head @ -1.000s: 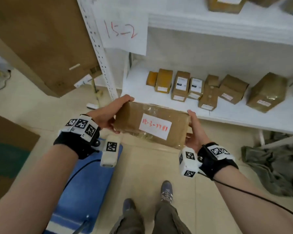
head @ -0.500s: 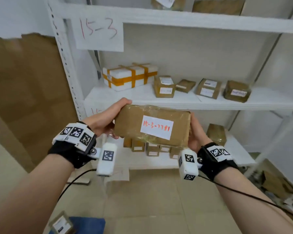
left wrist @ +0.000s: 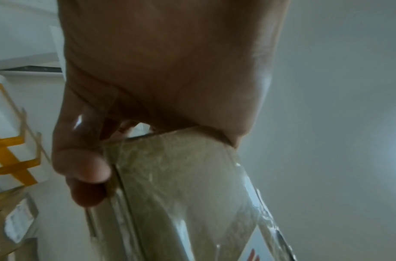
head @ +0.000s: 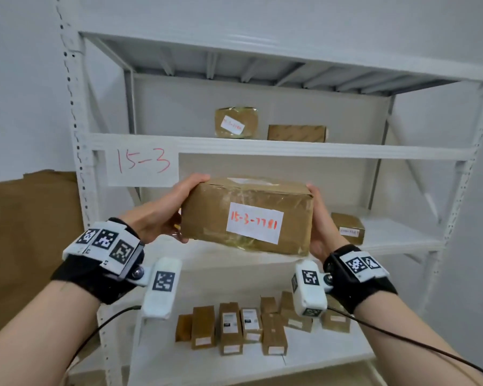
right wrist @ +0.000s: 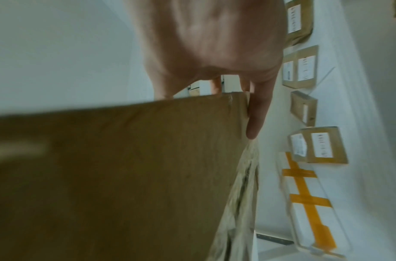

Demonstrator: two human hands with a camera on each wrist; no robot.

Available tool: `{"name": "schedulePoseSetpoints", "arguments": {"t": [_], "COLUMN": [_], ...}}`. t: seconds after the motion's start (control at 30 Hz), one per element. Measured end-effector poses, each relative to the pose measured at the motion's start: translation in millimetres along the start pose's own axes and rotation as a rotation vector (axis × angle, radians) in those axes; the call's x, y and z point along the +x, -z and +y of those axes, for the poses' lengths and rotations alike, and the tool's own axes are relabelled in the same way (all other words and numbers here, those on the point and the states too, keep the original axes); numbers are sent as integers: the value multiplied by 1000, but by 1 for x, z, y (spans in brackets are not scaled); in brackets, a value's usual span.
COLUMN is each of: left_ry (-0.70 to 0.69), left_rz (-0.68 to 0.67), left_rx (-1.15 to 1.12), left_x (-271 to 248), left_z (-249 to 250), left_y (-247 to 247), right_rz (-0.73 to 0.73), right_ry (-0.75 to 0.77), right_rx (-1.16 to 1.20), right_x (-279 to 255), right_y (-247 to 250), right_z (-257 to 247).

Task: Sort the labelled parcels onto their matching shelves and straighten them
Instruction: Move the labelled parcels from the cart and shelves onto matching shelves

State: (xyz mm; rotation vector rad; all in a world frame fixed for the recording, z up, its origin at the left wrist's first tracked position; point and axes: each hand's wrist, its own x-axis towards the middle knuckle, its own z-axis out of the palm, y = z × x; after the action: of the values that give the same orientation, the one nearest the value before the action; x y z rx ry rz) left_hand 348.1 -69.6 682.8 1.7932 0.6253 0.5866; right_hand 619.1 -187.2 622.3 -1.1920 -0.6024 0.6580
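Note:
A taped brown cardboard parcel (head: 246,215) with a white label reading 15-3-7781 is held in the air in front of the white rack. My left hand (head: 176,210) grips its left end (left wrist: 181,185), thumb on top. My right hand (head: 319,221) grips its right end (right wrist: 125,167), fingers curled round the far edge. A paper sign (head: 142,165) reading 15-3 hangs on the rack's left post. The shelf board (head: 290,147) above it carries two brown parcels (head: 236,122). The parcel hides most of the shelf behind it.
One small labelled box (head: 347,228) sits on the right of the shelf behind the parcel. The lower shelf (head: 318,355) holds several small brown boxes in a row. A white box with orange tape (right wrist: 309,199) lies on a shelf. Brown cardboard (head: 25,246) leans left of the rack.
Both hands have lifted the parcel from over the floor up in front of the 15-3 shelves, and the view has risen from the lowest shelf to the upper ones.

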Motion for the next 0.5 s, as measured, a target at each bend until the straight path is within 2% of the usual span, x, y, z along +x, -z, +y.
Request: {"name": "schedulePoseSetpoints", "arguments": {"t": [0.27,0.5], "left_ry": [-180,-292], "left_rz": [120,318], "left_rx": [-142,-231], "left_x": [21,39], "left_z": [58,84], "left_y": [15,41], "right_rz": [77,0], "right_ry": [258,396], "right_rx": [75,84], "right_x": [0,6], "right_y": [-33,-86], "right_z": [-74,-103]}}
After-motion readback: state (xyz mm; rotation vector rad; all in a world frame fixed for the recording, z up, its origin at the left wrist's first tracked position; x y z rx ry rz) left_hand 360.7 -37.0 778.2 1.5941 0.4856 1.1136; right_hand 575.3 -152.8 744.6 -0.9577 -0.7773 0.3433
